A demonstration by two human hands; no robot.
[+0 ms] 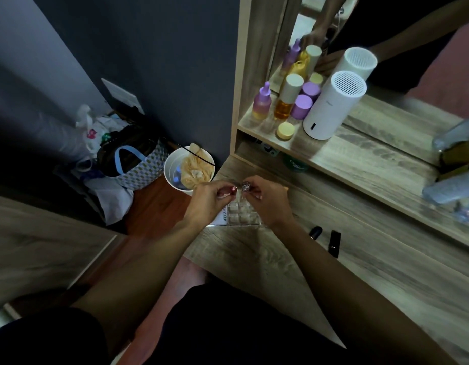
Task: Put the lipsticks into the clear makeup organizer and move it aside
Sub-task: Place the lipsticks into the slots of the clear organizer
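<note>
A clear makeup organizer (241, 216) with a grid of square cells sits near the left end of the wooden vanity top (280, 259). My left hand (207, 201) pinches a lipstick with a red end (233, 189) just above the organizer's far cells. My right hand (267, 201) grips a second lipstick with a clear, silvery end (245, 186) right beside the first. Two black lipsticks lie on the vanity top to the right, one rounded (315, 232) and one square (335, 243).
A shelf (333, 151) behind holds purple and yellow bottles (286, 104), a small yellow jar (285, 130) and a white cylinder appliance (333, 106), in front of a mirror. On the floor at left stand a white bin (172, 169) and bags (138, 164). Plastic bottles (449, 185) lie far right.
</note>
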